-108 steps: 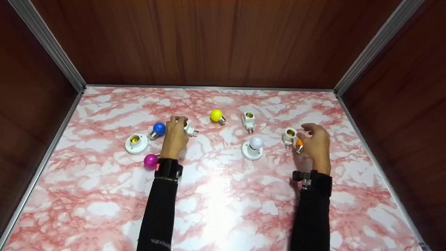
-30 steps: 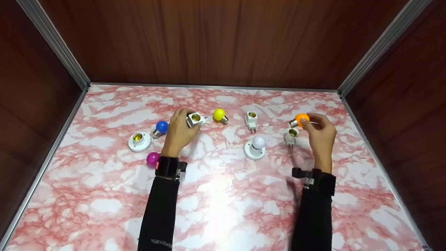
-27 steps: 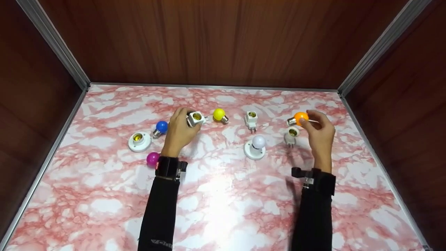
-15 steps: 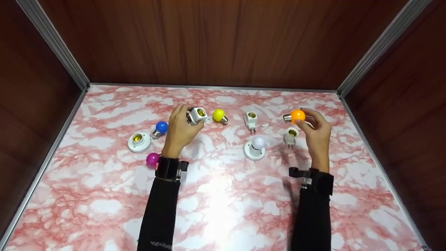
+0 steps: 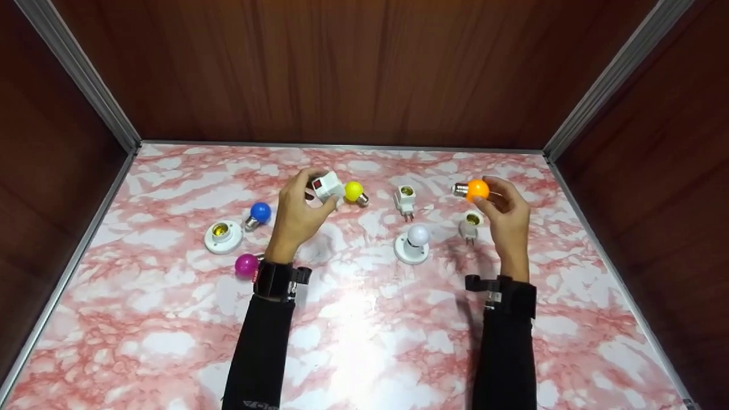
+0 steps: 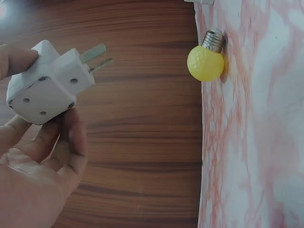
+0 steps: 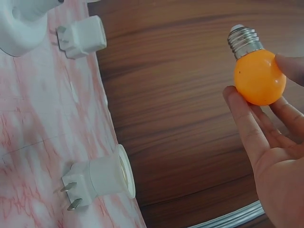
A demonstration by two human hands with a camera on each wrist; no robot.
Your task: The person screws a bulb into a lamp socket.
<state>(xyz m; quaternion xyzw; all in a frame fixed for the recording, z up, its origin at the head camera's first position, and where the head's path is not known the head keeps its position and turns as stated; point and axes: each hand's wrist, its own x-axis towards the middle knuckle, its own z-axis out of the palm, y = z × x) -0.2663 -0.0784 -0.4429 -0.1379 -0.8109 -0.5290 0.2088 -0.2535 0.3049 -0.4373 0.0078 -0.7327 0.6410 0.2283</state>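
Observation:
My left hand (image 5: 297, 219) grips a white plug-in lamp socket (image 5: 329, 187) above the table, with a red switch on its side. In the left wrist view the flat metal prongs (image 6: 93, 53) of the plug point away from the fingers. My right hand (image 5: 508, 222) holds an orange light bulb (image 5: 478, 190) by its round globe, raised off the table. Its silver screw base (image 7: 243, 40) points left, toward the other hand. Beneath the bulb a white round-mouthed plug-in socket (image 5: 470, 225) lies on the table. A yellow bulb (image 5: 353, 191) rests just right of the held socket.
Another white plug-in socket (image 5: 405, 199) lies toward the back. A white bulb (image 5: 418, 234) sits in a round base near the centre. To the left are a round lamp holder (image 5: 222, 244), a blue bulb (image 5: 261, 212) and a magenta bulb (image 5: 246, 265). Wood-grain walls (image 5: 342, 74) enclose the marbled table.
Both hands have lifted things from the table: the left a plug-in socket, the right the orange bulb. Lately the socket has turned, bringing its red switch into view, and the bulb has moved left.

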